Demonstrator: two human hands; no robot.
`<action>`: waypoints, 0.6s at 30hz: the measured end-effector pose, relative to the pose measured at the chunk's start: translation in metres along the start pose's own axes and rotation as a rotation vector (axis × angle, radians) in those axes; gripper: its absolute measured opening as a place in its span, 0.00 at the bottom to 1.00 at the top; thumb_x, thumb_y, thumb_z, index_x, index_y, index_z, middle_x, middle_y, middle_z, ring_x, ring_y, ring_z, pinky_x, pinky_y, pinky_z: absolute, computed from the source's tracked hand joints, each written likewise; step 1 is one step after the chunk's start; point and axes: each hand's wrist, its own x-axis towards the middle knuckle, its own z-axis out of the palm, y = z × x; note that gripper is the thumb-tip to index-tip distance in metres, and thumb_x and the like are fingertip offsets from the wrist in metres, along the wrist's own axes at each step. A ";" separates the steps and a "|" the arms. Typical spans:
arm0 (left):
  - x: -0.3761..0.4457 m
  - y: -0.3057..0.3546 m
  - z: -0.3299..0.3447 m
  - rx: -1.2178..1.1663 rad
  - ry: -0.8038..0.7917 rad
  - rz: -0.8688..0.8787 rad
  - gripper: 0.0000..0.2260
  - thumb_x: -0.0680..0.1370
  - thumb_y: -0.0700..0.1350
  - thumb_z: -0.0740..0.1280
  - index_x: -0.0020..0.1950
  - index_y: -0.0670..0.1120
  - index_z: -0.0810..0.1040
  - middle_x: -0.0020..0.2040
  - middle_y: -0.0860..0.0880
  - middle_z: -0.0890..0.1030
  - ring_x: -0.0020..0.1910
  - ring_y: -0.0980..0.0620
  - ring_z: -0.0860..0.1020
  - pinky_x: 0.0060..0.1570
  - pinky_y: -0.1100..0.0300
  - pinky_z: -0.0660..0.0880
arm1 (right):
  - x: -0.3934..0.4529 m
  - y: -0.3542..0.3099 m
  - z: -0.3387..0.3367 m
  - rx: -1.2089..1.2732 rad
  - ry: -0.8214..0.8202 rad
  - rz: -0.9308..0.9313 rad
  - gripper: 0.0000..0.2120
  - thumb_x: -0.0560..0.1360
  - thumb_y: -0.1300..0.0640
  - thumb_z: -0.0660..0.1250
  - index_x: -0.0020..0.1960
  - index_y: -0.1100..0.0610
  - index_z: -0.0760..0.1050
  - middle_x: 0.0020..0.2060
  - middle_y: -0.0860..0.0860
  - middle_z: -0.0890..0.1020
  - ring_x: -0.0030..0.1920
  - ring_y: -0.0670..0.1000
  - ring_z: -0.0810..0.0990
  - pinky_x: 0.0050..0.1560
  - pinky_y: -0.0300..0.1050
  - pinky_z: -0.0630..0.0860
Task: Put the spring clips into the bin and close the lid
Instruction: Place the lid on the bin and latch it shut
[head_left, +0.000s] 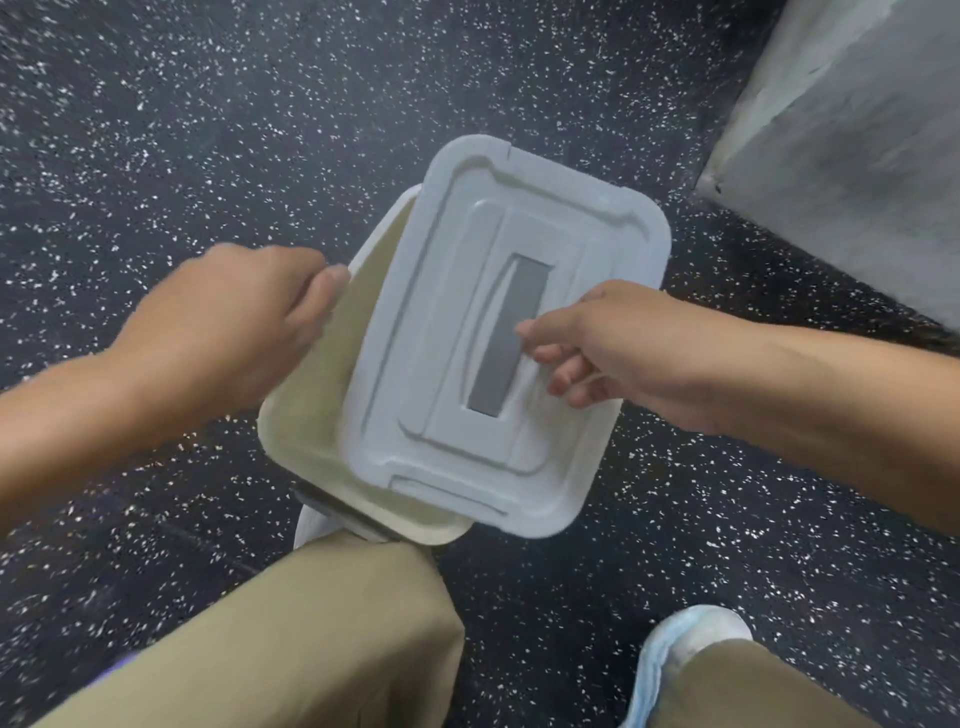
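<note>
A cream plastic bin (311, 395) stands on the dark speckled floor between my knees. Its white lid (571, 249) with a grey slot in the middle lies skewed over the bin, shifted to the right, so a strip of the bin's inside shows on the left. My left hand (223, 332) grips the bin's left rim with the thumb against the wall. My right hand (613, 348) rests on the lid's right side, fingers curled on its top. No spring clips are visible; the bin's inside is mostly covered.
My two legs in khaki trousers (311, 639) and light shoes (691, 644) fill the bottom of the view, one shoe touching the bin's near side. A grey concrete block (852, 156) stands at the upper right. Speckled black floor (156, 130) surrounds the bin.
</note>
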 end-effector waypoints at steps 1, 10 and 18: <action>0.001 -0.004 -0.004 -0.005 0.007 -0.006 0.25 0.80 0.64 0.48 0.38 0.48 0.74 0.33 0.46 0.80 0.34 0.39 0.78 0.39 0.47 0.78 | 0.001 0.000 0.006 0.041 -0.012 0.029 0.08 0.78 0.55 0.68 0.53 0.60 0.77 0.41 0.52 0.78 0.35 0.51 0.77 0.38 0.44 0.75; -0.013 -0.015 0.005 -0.048 0.154 0.175 0.13 0.82 0.55 0.58 0.46 0.48 0.74 0.36 0.51 0.77 0.38 0.43 0.74 0.36 0.52 0.67 | 0.012 -0.007 0.054 0.295 -0.097 0.147 0.01 0.78 0.59 0.65 0.49 0.57 0.75 0.44 0.54 0.75 0.33 0.51 0.75 0.36 0.43 0.73; -0.037 -0.024 0.023 -0.005 0.013 0.512 0.12 0.80 0.52 0.62 0.55 0.45 0.76 0.56 0.47 0.77 0.54 0.44 0.73 0.54 0.49 0.73 | 0.017 -0.008 0.066 0.189 -0.083 0.100 0.11 0.79 0.57 0.65 0.59 0.59 0.75 0.45 0.52 0.78 0.37 0.51 0.79 0.40 0.44 0.76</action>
